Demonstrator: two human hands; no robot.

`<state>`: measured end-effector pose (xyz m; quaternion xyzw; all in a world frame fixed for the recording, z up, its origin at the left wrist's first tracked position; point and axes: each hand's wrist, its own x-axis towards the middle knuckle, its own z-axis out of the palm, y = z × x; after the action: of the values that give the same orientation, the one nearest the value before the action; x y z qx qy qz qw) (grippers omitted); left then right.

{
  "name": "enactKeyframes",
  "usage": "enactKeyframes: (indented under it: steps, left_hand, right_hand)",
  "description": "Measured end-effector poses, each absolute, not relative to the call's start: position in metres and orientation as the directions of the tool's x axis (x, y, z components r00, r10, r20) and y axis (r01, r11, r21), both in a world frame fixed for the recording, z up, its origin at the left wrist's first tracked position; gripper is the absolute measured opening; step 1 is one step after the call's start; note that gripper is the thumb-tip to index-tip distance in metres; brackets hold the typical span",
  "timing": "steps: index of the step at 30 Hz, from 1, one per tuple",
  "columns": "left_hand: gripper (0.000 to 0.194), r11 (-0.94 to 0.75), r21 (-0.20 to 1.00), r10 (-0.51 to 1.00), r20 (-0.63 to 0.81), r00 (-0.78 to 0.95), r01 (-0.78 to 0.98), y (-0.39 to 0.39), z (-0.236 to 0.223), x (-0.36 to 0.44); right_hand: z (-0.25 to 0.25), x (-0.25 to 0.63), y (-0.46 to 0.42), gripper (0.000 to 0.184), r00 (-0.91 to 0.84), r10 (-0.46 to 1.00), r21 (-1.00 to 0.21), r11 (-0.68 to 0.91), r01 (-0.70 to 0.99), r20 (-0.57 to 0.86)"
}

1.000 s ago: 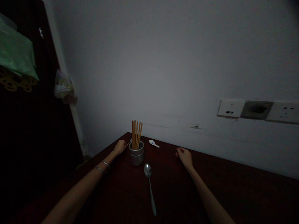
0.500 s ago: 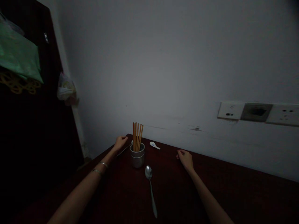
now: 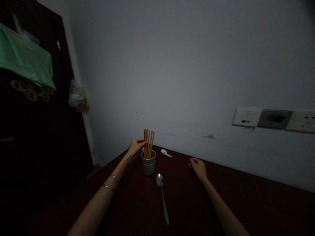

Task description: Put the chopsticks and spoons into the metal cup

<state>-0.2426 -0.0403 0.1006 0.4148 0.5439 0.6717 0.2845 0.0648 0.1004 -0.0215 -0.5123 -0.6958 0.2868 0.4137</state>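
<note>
Far left on the dark red worktop [image 3: 187,196], the left hand [image 3: 136,147] has its fingers against slender tan wooden chopsticks [image 3: 148,148] standing in a cylindrical silver metal cup [image 3: 149,167]; whether it grips, or the curled right hand [image 3: 199,167] is closed, cannot be told. A sideways tug could tip the cup. Earlier, the left hand stood clear of the chopsticks.

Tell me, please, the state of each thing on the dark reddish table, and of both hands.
Round silver metal cup: upright, open-topped.
Thin brown wooden chopsticks: standing in the cup, slightly fanned.
Long silver metal spoon: lying flat.
Small white spoon: lying flat.
Slender spoon-like utensil: lying beside the cup, partly hidden.
Bare left hand: at the chopsticks; grip unclear.
Bare right hand: loosely curled, nothing visible held.
</note>
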Motion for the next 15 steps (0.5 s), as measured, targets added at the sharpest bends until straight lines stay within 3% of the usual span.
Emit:
enactKeyframes:
  steps: [15]
  left_hand:
    - [0.021, -0.176, 0.97, 0.836, 0.237, -0.495, 0.167, -0.0368, 0.0948, -0.2423]
  right_hand:
    - [-0.0182, 0.0654, 0.0951, 0.037, -0.131, 0.941, -0.829, 0.338, 0.446, 0.313]
